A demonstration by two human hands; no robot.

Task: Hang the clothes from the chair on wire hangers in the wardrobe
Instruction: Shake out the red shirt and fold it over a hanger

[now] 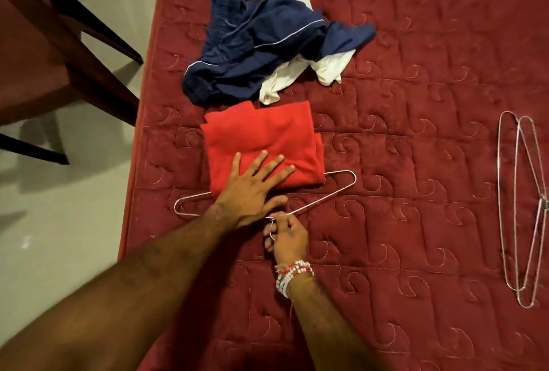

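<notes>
A folded red garment point(261, 138) lies on the dark red quilted mattress point(416, 162), its near edge draped over the bar of a wire hanger point(335, 189). My left hand point(252, 189) rests flat on the garment with fingers spread. My right hand point(286, 237), with bead bracelets at the wrist, grips the hanger's hook just below the garment. Beyond the red garment lies a crumpled navy garment point(255, 46) with a white one point(297, 73) under it.
Two more wire hangers point(523, 207) lie together near the mattress's right side. A dark wooden chair point(44, 52) stands on the pale floor point(74, 222) at the left, close to the mattress edge.
</notes>
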